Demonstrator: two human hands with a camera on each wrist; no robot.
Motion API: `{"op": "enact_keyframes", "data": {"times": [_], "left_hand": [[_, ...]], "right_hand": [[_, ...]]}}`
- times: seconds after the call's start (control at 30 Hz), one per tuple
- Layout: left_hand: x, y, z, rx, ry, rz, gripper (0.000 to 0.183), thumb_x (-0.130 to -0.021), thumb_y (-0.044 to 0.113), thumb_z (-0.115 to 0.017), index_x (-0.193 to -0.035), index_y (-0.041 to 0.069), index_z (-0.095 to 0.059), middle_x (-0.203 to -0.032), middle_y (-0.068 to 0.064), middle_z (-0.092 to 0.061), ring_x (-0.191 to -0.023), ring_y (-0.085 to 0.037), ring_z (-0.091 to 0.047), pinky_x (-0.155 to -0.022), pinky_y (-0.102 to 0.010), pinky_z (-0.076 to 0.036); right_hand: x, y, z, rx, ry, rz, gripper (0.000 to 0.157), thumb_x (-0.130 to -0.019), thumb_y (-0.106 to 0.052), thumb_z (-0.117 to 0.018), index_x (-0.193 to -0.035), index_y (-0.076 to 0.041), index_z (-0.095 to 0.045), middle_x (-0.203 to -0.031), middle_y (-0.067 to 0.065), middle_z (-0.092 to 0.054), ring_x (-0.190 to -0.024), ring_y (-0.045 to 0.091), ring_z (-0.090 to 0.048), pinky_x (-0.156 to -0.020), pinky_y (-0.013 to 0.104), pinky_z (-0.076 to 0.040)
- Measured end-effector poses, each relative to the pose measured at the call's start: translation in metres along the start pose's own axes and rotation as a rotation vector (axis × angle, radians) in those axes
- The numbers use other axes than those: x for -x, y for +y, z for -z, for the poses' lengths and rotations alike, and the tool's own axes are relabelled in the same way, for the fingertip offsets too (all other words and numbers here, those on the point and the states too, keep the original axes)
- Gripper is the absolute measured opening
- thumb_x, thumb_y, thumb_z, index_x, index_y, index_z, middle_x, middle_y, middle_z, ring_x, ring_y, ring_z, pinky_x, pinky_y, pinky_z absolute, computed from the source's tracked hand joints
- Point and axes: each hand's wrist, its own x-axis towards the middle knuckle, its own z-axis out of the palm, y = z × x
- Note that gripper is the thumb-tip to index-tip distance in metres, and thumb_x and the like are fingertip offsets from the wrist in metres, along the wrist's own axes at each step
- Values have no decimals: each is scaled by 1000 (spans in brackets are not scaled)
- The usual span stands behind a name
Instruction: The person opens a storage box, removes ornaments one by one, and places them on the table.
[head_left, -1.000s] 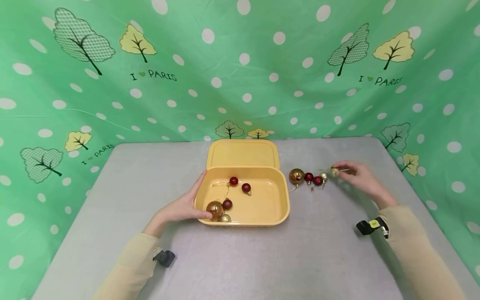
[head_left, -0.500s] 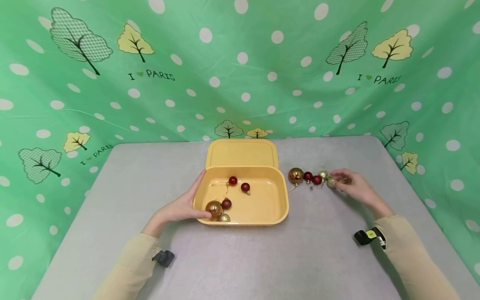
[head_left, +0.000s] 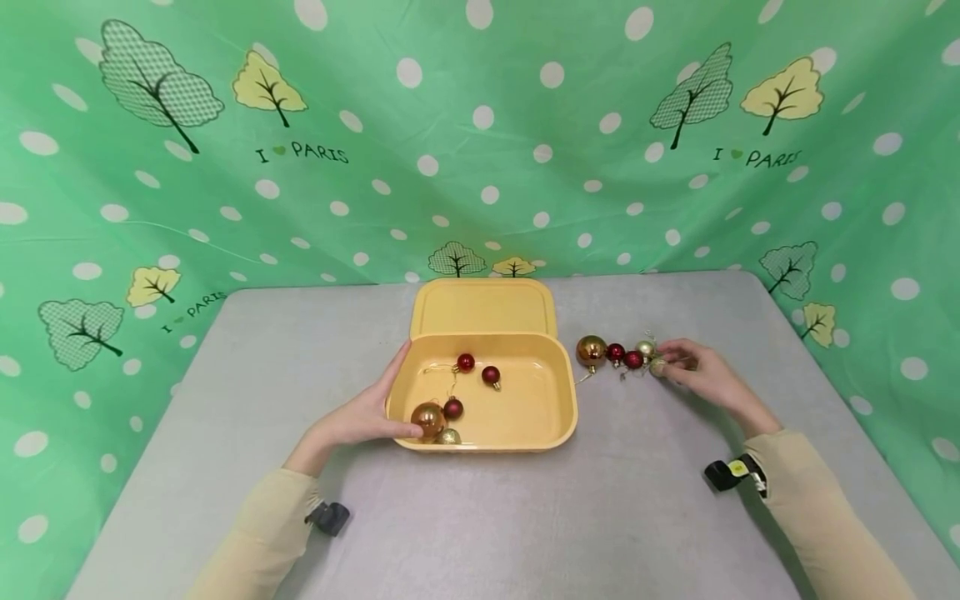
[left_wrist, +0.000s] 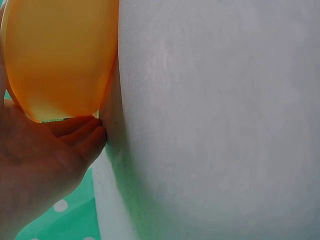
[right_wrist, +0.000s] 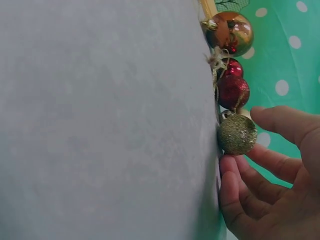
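Ornament (right_wrist: 238,135) with gold glitter lies on the grey table (head_left: 525,525), at the right end of a row of balls (head_left: 615,353). Thumb and fingers of the right hand (head_left: 705,377) stand narrow around it; whether they pinch it, I cannot tell. The left hand (head_left: 362,417), widely spread, holds the yellow box (head_left: 521,408).

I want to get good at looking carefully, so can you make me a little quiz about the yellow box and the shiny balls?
1. How many balls can you see inside the yellow box?
2. True or false: the left grip is on the box.
3. Outside the box, which is nearest the right grip?
a) shiny red ball
b) glittery gold ball
c) big gold ball

Key: 1. Five. 2. True. 3. b.
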Motion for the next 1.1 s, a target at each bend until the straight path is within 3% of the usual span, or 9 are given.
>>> {"op": "enact_keyframes", "data": {"times": [0.13, 0.37, 0.57, 0.7, 0.9, 1.1], "left_hand": [[0, 0, 0, 5, 2, -2, 127, -74, 26, -85, -154, 22, 14, -159, -17, 10, -141, -44, -5, -111, -58, -11], [1, 0, 0, 17, 5, -1, 127, -74, 26, -85, -154, 26, 14, -159, -18, 10, -141, -44, -4, -111, -59, -10], [2, 0, 0, 17, 6, -5, 127, -74, 25, -85, -154, 25, 14, -159, -18, 10, -141, -44, -4, -111, -58, -10], [2, 0, 0, 13, 6, -7, 127, -74, 25, -85, -154, 25, 14, -159, -18, 10, -141, -45, -4, -111, -59, -10], [2, 0, 0, 12, 7, -5, 127, -74, 25, -85, -154, 24, 14, -159, -18, 10, -141, -45, -4, -111, -59, -10], [0, 1, 0, 0, 3, -3, 127, -74, 25, -85, -154, 19, 14, -159, -16, 11, -142, -44, -3, -111, -59, -11]], "right_hand": [[0, 2, 3, -42, -22, -10, 46, -94, -14, -62, -130, 10, -48, -118, 31, -57, -100, 37, -58, -71, 27, -52], [4, 1, 10, -66, -29, 24, 44, -95, -9, -58, -131, 13, -45, -119, 33, -54, -92, 26, -60, -68, 30, -55], [6, -11, 15, -56, 26, 56, 42, -98, -12, -56, -132, 11, -46, -121, 31, -54, -94, 19, -57, -72, 25, -52], [6, -26, 15, -22, 66, 80, 39, -98, -13, -55, -131, 8, -50, -122, 28, -55, -98, 25, -55, -72, 20, -48], [4, -52, 7, -37, 57, 102, 36, -97, -12, -57, -128, 5, -54, -122, 27, -57, -102, 37, -57, -79, 27, -47], [-3, -67, -9, -80, 27, 137, 32, -97, -9, -57, -125, 7, -56, -121, 26, -59, -99, 35, -59, -74, 26, -51]]}}
